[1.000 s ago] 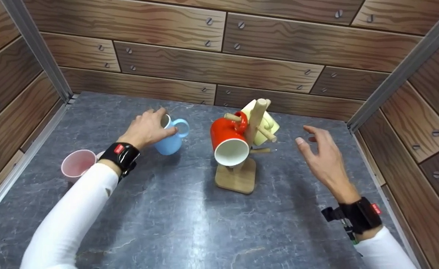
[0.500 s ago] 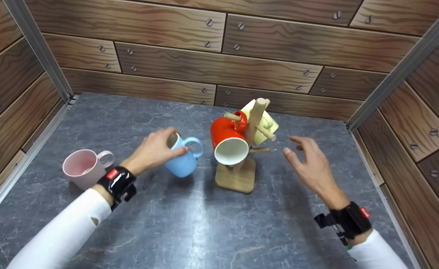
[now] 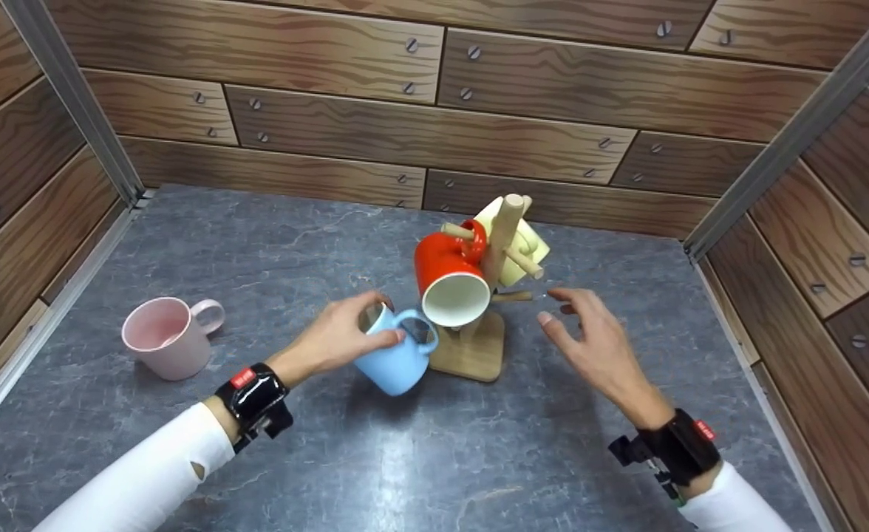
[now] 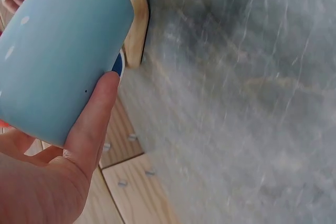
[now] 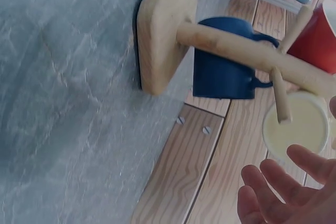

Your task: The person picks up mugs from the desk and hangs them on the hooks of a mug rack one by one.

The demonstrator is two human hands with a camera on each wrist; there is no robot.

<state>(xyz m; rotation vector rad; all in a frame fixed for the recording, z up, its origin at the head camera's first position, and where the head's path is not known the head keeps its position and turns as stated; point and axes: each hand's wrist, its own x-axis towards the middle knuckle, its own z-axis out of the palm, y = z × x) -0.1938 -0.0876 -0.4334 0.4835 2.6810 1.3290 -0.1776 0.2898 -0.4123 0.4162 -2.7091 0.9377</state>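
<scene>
My left hand point(image 3: 342, 331) grips a light blue mug point(image 3: 397, 366) near its rim, thumb outside. The mug is tilted above the table, its handle towards the wooden mug tree point(image 3: 505, 244). In the left wrist view the blue mug point(image 4: 68, 51) fills the upper left. A red mug point(image 3: 442, 258) hangs by its handle on one peg, and a pale yellow mug point(image 3: 530, 247) hangs behind the post. The right wrist view also shows a dark blue mug point(image 5: 223, 59) on the tree. Right of the tree, my right hand point(image 3: 590, 343) hovers with fingers loosely bent, holding nothing.
A pink mug point(image 3: 172, 343) stands upright on the grey marbled table point(image 3: 316, 465) at the left. Wood-patterned panels point(image 3: 316, 133) enclose the back and both sides. The tree's square base point(image 3: 479, 355) rests mid-table, with bare pegs point(image 3: 525, 264) pointing outwards.
My left hand has carried the light blue mug rightwards and nearer to me, up to the mug tree. My right hand has moved left and slightly nearer to me.
</scene>
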